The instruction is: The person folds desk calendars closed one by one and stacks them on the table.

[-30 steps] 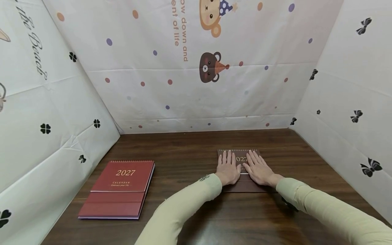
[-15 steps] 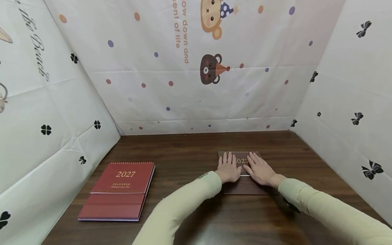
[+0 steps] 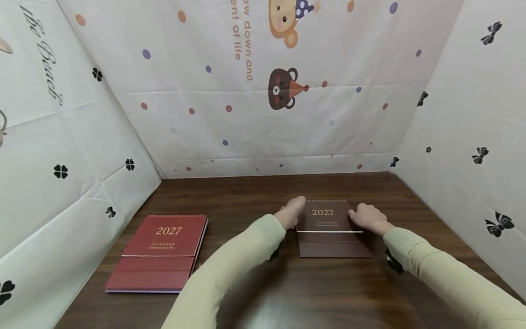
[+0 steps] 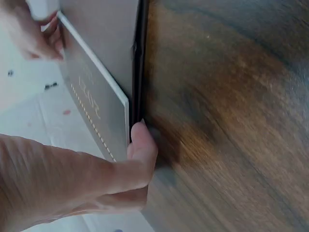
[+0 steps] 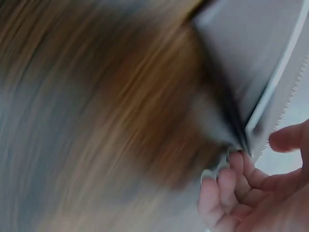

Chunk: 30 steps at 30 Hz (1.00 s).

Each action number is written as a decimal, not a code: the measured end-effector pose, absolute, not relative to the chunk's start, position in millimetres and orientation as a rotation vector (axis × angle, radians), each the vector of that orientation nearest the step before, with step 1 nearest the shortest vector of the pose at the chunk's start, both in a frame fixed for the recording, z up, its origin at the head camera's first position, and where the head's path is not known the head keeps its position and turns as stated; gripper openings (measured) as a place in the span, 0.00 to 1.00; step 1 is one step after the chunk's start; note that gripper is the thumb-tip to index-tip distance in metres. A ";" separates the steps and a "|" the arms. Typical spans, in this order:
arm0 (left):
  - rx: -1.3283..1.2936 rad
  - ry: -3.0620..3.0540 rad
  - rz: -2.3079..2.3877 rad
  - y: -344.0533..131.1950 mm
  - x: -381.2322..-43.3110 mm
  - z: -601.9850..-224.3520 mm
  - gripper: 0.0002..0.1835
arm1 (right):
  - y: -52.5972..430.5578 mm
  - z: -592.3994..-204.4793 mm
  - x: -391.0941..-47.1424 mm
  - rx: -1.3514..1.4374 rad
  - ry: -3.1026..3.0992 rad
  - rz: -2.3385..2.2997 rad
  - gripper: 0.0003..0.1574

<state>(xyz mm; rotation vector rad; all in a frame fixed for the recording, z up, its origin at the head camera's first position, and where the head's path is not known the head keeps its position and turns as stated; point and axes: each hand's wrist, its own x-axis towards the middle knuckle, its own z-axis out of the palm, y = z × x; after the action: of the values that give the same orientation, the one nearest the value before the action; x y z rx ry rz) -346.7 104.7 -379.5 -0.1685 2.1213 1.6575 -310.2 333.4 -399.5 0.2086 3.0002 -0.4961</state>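
Note:
The brown 2027 desk calendar [image 3: 326, 222] lies closed on the table in the head view, spiral binding at its far edge. My left hand [image 3: 292, 212] grips its left edge near the binding; in the left wrist view, the left hand [image 4: 91, 179] has bent fingers against that edge. At the opposite edge, my right hand [image 3: 368, 216] holds the calendar's side. The right wrist view is blurred, but the right hand [image 5: 256, 179] shows curled fingers at the calendar's edge [image 5: 241, 128], with the thumb above them.
A red 2027 desk calendar [image 3: 162, 246] lies on the left of the dark wooden table [image 3: 246, 196]. Printed white cloth [image 3: 246, 114] walls in the back and both sides.
Both hands lay flat on the brown calendar's cover. They have moved apart to its left and right edges, with fingers now curled, and the cover's lettering is uncovered.

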 end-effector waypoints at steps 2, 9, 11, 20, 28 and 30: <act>-0.183 1.982 1.734 98.1 -349.6 -377.6 0.30 | 332.8 -396.8 -308.1 0.249 2.914 -0.659 0.22; -0.232 1.820 1.844 85.9 -358.2 -380.3 0.29 | 329.3 -391.0 -305.9 0.421 2.702 -1.010 0.16; -0.250 1.805 1.868 86.2 -359.7 -381.8 0.29 | 329.0 -389.7 -305.8 0.425 2.667 -1.037 0.16; -0.363 1.863 1.850 86.2 -362.8 -385.9 0.29 | 323.3 -384.7 -307.3 0.465 2.572 -1.132 0.18; -0.362 1.813 1.920 59.6 -365.8 -378.5 0.31 | 302.1 -376.6 -317.9 0.410 2.527 -1.142 0.23; -0.370 1.807 1.928 49.6 -367.5 -375.5 0.30 | 294.6 -373.2 -320.2 0.383 2.504 -1.180 0.22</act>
<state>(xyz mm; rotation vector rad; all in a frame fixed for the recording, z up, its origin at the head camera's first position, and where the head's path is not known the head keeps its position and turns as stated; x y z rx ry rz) -367.5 49.6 -375.5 -0.3698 1.8066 1.9279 -320.2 294.6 -373.2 0.3835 2.5041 -1.1798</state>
